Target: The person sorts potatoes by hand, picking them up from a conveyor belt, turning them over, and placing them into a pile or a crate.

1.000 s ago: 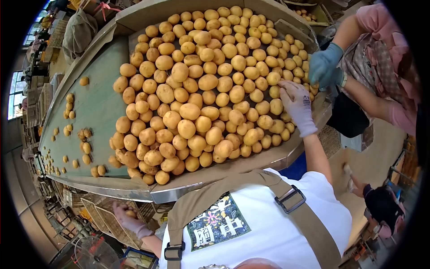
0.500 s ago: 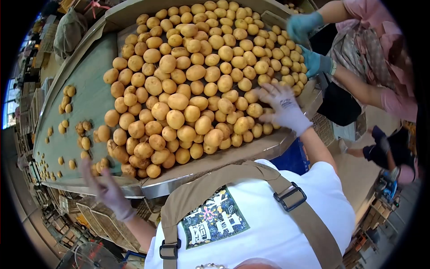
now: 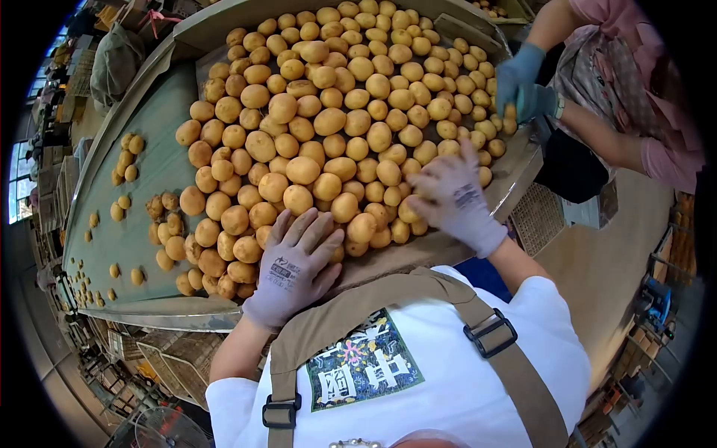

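A broad spread of yellow potatoes (image 3: 328, 121) covers the sorting table in front of me. My left hand (image 3: 293, 266), in a pale glove with printing on its back, lies on the near edge of the potatoes with its fingers spread. It grips none of them. My right hand (image 3: 457, 200), in a matching glove, rests over the potatoes at the near right. Its fingers are apart and slightly bent, and its fingertips touch potatoes there; what lies under the palm is hidden.
A green conveyor belt (image 3: 153, 112) carries scattered potatoes on the left. The table's metal rim (image 3: 202, 321) runs along the near side. At right, a co-worker's blue-gloved hands (image 3: 523, 93) are at the table's end beside some potatoes. A woven crate (image 3: 538, 222) stands below.
My left hand has moved right from the belt side onto the potatoes. My right hand has shifted slightly left and nearer. Potatoes on the belt have moved, and the co-worker's hands have come together.
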Available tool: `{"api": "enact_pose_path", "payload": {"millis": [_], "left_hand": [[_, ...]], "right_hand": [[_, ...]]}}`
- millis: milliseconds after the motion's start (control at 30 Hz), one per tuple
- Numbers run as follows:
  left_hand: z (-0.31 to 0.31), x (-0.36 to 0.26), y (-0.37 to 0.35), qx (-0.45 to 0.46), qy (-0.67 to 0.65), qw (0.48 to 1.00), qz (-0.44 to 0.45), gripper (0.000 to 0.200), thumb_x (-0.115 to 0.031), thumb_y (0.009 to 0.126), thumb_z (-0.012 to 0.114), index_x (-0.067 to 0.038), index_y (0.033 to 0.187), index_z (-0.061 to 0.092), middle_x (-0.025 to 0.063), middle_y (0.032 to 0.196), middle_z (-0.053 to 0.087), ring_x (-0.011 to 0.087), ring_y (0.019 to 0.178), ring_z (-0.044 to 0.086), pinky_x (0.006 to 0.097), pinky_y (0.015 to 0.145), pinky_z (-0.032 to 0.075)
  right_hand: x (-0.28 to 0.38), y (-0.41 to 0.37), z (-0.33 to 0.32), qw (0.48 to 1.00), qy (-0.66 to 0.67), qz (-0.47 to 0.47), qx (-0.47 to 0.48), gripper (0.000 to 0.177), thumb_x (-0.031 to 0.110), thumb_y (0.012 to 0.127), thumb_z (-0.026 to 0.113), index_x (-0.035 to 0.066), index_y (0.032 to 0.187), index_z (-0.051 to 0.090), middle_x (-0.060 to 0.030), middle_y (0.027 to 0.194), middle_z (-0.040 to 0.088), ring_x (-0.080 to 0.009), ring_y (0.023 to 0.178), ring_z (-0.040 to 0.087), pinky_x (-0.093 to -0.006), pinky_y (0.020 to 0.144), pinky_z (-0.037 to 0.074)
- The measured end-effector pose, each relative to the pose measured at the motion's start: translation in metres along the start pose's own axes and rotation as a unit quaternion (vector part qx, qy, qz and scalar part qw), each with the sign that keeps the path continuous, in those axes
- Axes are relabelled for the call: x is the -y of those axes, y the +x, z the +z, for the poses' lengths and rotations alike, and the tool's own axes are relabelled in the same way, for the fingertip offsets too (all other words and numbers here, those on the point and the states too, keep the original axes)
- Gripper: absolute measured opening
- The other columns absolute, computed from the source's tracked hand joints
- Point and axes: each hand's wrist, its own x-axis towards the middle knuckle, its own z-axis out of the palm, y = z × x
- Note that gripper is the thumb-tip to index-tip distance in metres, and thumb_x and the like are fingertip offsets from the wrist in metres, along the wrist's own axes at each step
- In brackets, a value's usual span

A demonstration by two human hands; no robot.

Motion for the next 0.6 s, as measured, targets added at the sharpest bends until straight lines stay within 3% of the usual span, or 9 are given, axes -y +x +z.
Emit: {"api": "enact_pose_path", "payload": {"millis": [33,100,167,300,333,467,500,533,600], "left_hand": [[-0.001,-0.001,0.0,0.0,-0.001,1.0,-0.004,0.048,-0.022,0.08,0.076,-0.012,0.126,0.068,0.0109,0.141,0.058,0.0324,0.136,0.05,0.0537,0.118,0.031],[0.0,0.0,-0.002,-0.004,0.001,1.0,-0.004,0.048,-0.023,0.079,0.076,-0.013,0.126,0.067,0.01,0.142,0.058,0.0304,0.137,0.05,0.0538,0.118,0.031],[0.002,0.003,-0.006,-0.012,0.003,1.0,-0.003,0.049,-0.024,0.079,0.077,-0.014,0.126,0.068,0.0093,0.142,0.058,0.0295,0.137,0.05,0.0535,0.119,0.031],[0.001,0.004,-0.006,-0.018,0.001,1.0,-0.01,0.048,-0.026,0.08,0.076,-0.017,0.127,0.068,0.0085,0.142,0.058,0.0288,0.137,0.051,0.0542,0.118,0.032],[0.002,0.005,-0.007,-0.014,0.004,1.0,-0.01,0.048,-0.028,0.08,0.075,-0.017,0.127,0.068,0.0087,0.142,0.059,0.0286,0.136,0.051,0.0551,0.117,0.033],[0.004,0.008,-0.006,-0.031,0.014,0.999,0.008,0.049,-0.031,0.08,0.077,-0.017,0.126,0.068,0.0084,0.139,0.06,0.029,0.133,0.054,0.056,0.116,0.034],[0.002,0.007,-0.007,-0.032,0.012,0.999,0.011,0.049,-0.03,0.08,0.076,-0.017,0.127,0.067,0.0087,0.139,0.06,0.0292,0.133,0.054,0.0563,0.116,0.034],[0.001,0.007,-0.006,-0.033,0.011,0.999,0.012,0.049,-0.03,0.081,0.076,-0.016,0.127,0.067,0.0089,0.139,0.06,0.0292,0.133,0.054,0.0562,0.116,0.034],[-0.001,0.005,-0.009,-0.033,-0.002,0.999,0.008,0.048,-0.029,0.081,0.076,-0.016,0.127,0.067,0.0092,0.139,0.059,0.0294,0.133,0.053,0.0556,0.116,0.035]], "right_hand": [[0.011,0.006,0.004,0.996,0.003,-0.001,0.087,0.032,0.041,0.079,0.076,0.012,0.094,0.074,-0.0058,0.088,0.064,-0.0252,0.1,0.061,-0.0594,0.118,0.02],[0.015,0.01,0.029,0.993,-0.004,0.019,0.118,0.036,0.044,0.077,0.077,0.009,0.085,0.07,-0.0067,0.083,0.061,-0.0264,0.093,0.061,-0.0583,0.12,0.019],[0.01,0.016,0.03,0.996,0.009,-0.015,0.093,0.037,0.044,0.076,0.078,0.008,0.078,0.067,-0.0075,0.08,0.059,-0.0272,0.088,0.061,-0.0558,0.117,0.024],[0.002,0.025,0.0,0.978,0.18,-0.1,0.01,0.03,0.035,0.07,0.076,0.008,0.079,0.068,-0.0091,0.077,0.062,-0.0281,0.081,0.062,-0.0474,0.105,0.043],[0.003,0.036,-0.015,0.972,0.164,-0.165,-0.016,0.028,0.032,0.07,0.076,0.008,0.082,0.068,-0.0082,0.079,0.061,-0.0267,0.084,0.061,-0.0464,0.099,0.048],[-0.001,0.097,-0.061,0.898,0.046,-0.42,-0.127,0.044,0.044,0.072,0.068,0.011,0.1,0.064,-0.0056,0.085,0.056,-0.0261,0.087,0.06,-0.0503,0.097,0.05],[-0.008,0.129,-0.078,0.898,-0.018,-0.396,-0.193,0.046,0.048,0.077,0.065,0.011,0.103,0.062,-0.0065,0.09,0.056,-0.0258,0.089,0.058,-0.0478,0.09,0.05],[-0.037,0.16,-0.082,0.941,-0.096,-0.289,-0.15,0.053,0.051,0.085,0.065,0.009,0.117,0.061,-0.0096,0.098,0.058,-0.0281,0.091,0.058,-0.0453,0.084,0.049],[-0.07,0.229,-0.078,0.946,-0.096,-0.109,-0.291,0.083,0.049,0.094,0.064,0.006,0.157,0.031,-0.0169,0.122,0.059,-0.0289,0.107,0.058,-0.0437,0.087,0.048]]}}
